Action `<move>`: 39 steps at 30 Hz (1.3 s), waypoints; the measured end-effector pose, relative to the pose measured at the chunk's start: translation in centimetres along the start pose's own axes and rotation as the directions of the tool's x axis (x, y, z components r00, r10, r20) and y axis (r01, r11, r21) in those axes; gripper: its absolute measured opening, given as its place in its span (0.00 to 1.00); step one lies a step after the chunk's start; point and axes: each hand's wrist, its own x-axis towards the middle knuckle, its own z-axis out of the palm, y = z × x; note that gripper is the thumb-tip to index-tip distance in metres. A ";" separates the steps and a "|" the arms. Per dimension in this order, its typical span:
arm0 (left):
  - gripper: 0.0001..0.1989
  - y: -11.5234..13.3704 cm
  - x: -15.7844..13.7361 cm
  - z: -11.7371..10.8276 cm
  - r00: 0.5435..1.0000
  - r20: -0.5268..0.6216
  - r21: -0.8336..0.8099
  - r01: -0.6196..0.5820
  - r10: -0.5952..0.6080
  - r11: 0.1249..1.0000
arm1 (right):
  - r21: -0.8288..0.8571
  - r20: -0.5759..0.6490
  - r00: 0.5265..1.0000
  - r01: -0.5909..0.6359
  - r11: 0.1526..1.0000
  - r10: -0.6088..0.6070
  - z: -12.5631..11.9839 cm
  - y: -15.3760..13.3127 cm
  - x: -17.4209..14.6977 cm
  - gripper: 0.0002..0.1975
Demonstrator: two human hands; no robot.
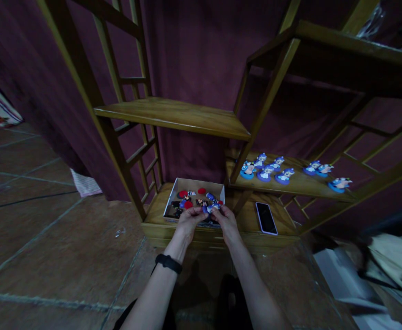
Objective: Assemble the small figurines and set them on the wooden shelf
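Note:
Between the fingertips of both hands is a small blue-and-white figurine [210, 209], held just over the front edge of an open cardboard box [172, 192]. My left hand [188, 222] pinches its left side, and my right hand [227, 221] grips it from the right. Inside the box lie several more figurines [201, 201] in black, red and blue, some with round red bases. My fingers and the held figurine cover part of the box's front. A black band [168, 263] circles my left wrist.
Several blue, white and pink figurines [265, 173] stand on the right-hand shelf [297, 185]. A phone [266, 218] lies on the lower board. Above the box juts a wooden shelf [173, 114], with slanting posts beside it. White packaging [345, 275] sits on the floor at right.

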 end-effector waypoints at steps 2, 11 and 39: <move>0.17 0.2 -0.3 0.2 1.000 -0.010 -0.001 0.013 -0.013 1.000 | -0.020 -0.009 1.000 -0.004 1.000 0.004 0.0 0.0 0.0 0.18; 0.15 -0.4 -0.5 0.6 0.993 -0.117 -0.068 0.008 -0.016 0.998 | -0.076 -0.040 0.998 0.040 0.996 -0.043 -0.1 0.1 0.3 0.18; 0.10 -1.3 -1.6 2.5 0.954 -0.246 -0.017 -0.181 0.172 0.983 | 0.006 -0.105 0.992 0.065 0.998 -0.064 0.4 1.0 0.1 0.19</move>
